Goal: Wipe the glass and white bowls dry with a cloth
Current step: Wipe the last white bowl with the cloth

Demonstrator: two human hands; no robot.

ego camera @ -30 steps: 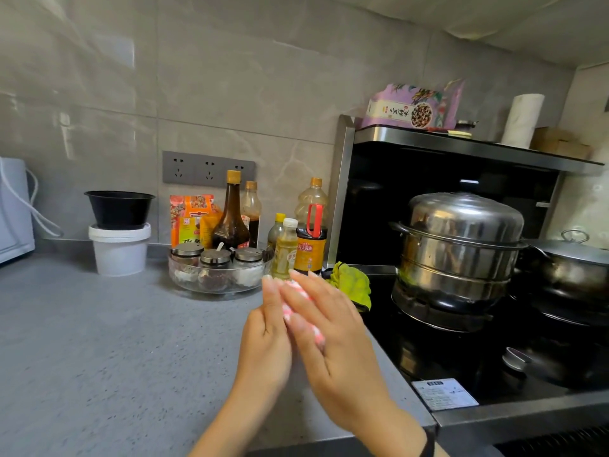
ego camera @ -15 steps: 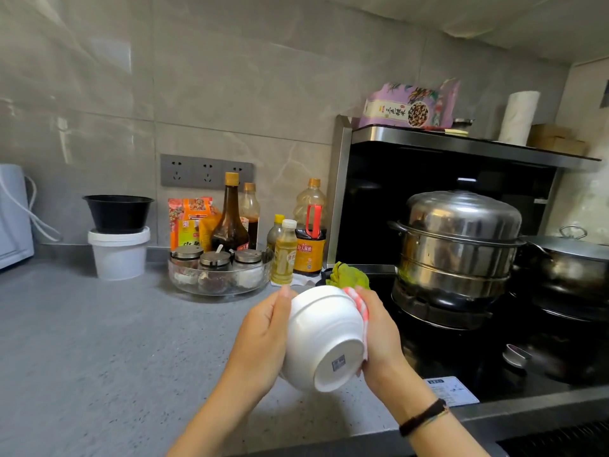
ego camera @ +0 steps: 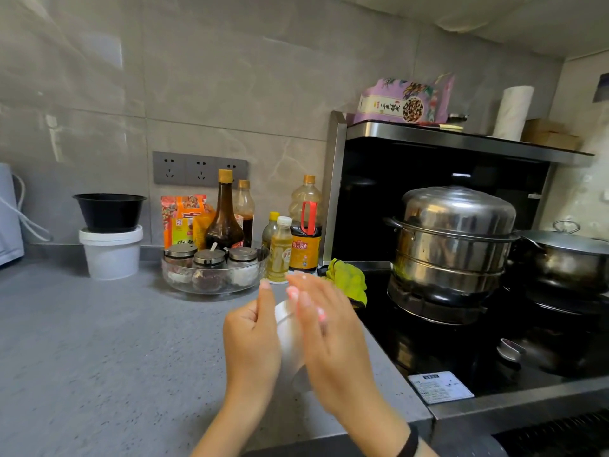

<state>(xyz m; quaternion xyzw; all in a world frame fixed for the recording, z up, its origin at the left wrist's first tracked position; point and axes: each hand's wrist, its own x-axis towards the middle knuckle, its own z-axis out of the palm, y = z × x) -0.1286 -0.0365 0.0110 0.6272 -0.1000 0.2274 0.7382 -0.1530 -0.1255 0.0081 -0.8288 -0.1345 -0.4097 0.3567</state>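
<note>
Counter [ego camera: 99,357] below; left hand [ego camera: 250,344], right hand [ego camera: 333,341] sandwich sideways white bowl [ego camera: 289,341].

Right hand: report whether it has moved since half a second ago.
Yes. The right hand has shifted left over the white bowl, away from the steamer pot.

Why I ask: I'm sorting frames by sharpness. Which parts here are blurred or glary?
Head view: the left hand, right hand and the white bowl between them are motion-smeared; head view, behind them: the sauce bottles are crisp; head view, right: the steel steamer carries bright highlights, and the wall tiles show soft glare patches.
</note>
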